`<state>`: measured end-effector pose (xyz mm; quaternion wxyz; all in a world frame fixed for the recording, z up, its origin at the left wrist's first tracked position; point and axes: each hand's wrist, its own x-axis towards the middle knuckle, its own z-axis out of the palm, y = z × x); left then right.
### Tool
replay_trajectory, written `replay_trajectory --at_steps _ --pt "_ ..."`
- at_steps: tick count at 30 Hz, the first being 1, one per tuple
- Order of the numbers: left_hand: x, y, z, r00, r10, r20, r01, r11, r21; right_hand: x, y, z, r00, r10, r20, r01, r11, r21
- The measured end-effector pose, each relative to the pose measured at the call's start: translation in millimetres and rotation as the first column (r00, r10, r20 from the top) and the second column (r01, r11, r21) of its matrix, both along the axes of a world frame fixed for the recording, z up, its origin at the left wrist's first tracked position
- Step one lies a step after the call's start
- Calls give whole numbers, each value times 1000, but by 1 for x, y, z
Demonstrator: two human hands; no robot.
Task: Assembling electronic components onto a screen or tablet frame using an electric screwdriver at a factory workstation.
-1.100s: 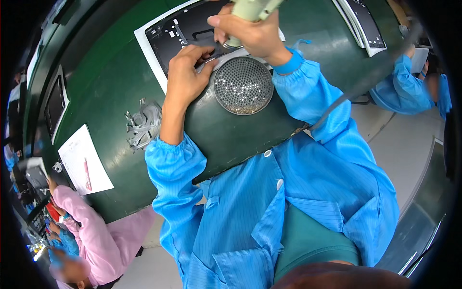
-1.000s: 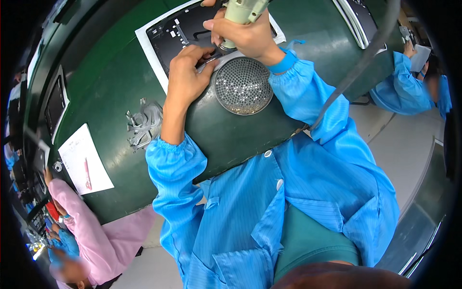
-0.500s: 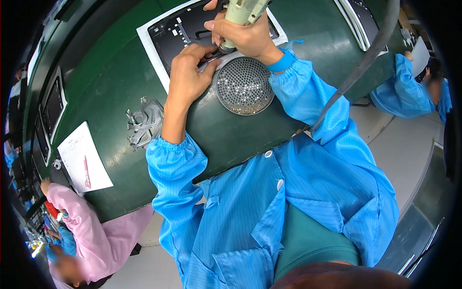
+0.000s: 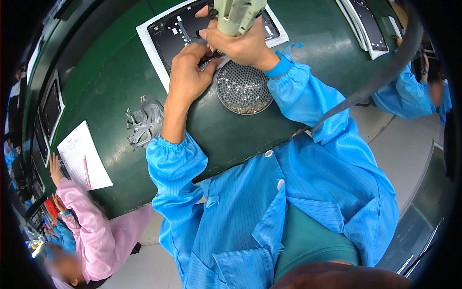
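My right hand (image 4: 242,47) is wrapped round a pale green electric screwdriver (image 4: 237,17), its lower end hidden by my fingers. Beneath it lies a black panel (image 4: 166,41) with a white border and small white parts on its face. My left hand (image 4: 188,67) rests at the panel's near edge, thumb and fingers drawn together on something too hidden to name. A round perforated metal tray (image 4: 244,86) with many tiny screws gathered along its near side sits just below my right hand.
Grey flat cables (image 4: 145,123) lie bundled left of my forearm. Beyond them are a paper sheet (image 4: 79,149) and a pink pen (image 4: 86,171). More panels (image 4: 363,29) lie at the right. A thick dark cord (image 4: 370,89) crosses my right sleeve. Co-workers sit at both sides.
My right hand has shifted slightly left and down, and the screwdriver has tipped. My left hand stays put. The pink-sleeved co-worker's hand has moved up beside the paper; the right co-worker's arms have moved.
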<state>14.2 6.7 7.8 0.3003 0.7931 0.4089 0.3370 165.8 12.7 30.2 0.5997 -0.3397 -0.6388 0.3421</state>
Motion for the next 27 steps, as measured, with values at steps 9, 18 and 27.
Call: replay_trajectory --at_steps 9,18,27 --pt "7 -1 5 987 -39 -158 63 987 149 35 3 29 955 -178 -238 132 971 -198" --pt "-5 2 0 994 -49 -98 54 997 54 63 -15 20 908 -409 -85 393 905 -161" --pt "-5 17 1 982 187 6 -184 963 195 71 -19 27 900 -432 -65 428 902 -61"
